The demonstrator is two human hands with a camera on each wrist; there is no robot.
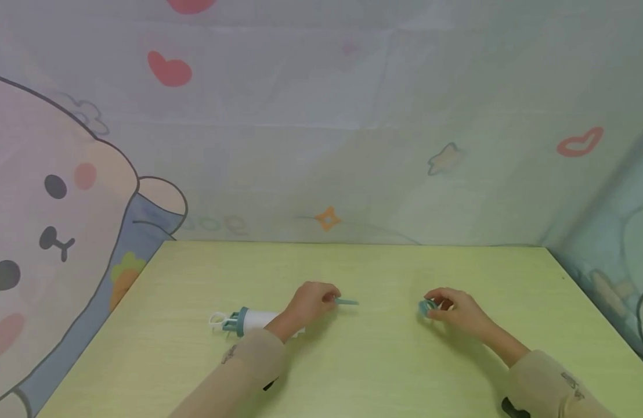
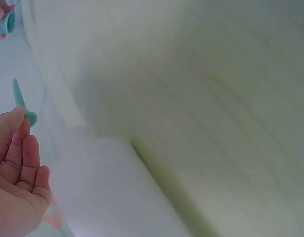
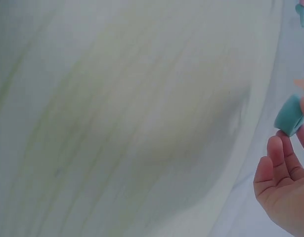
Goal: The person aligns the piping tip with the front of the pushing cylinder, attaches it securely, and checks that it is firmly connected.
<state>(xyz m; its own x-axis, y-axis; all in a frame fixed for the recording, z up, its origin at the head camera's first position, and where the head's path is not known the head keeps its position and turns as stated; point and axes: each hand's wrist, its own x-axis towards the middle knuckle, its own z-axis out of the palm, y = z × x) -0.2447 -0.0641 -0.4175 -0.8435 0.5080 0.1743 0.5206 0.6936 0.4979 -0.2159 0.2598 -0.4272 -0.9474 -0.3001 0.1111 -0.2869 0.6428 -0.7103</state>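
Observation:
Between thumb and fingertips my left hand (image 1: 313, 302) pinches a small teal tapered nozzle (image 1: 347, 302), its thin end pointing right in the head view. The left wrist view shows a wider rounded base on the nozzle (image 2: 18, 92). My right hand (image 1: 459, 310) grips a teal ring-shaped cap (image 1: 423, 308) with thumb and fingers; it appears as a short hollow cap (image 3: 289, 116) in the right wrist view. Both pieces are held apart from each other. Under and left of my left forearm lies a white syringe-like tube (image 1: 259, 319) with a teal collar, partly hidden by the wrist.
The tube's white looped plunger handle (image 1: 217, 321) points left on the pale yellow-green table (image 1: 384, 360). A printed cloth (image 1: 300, 87) hangs behind the table's far edge. A dark cable (image 1: 641, 325) hangs at the right edge.

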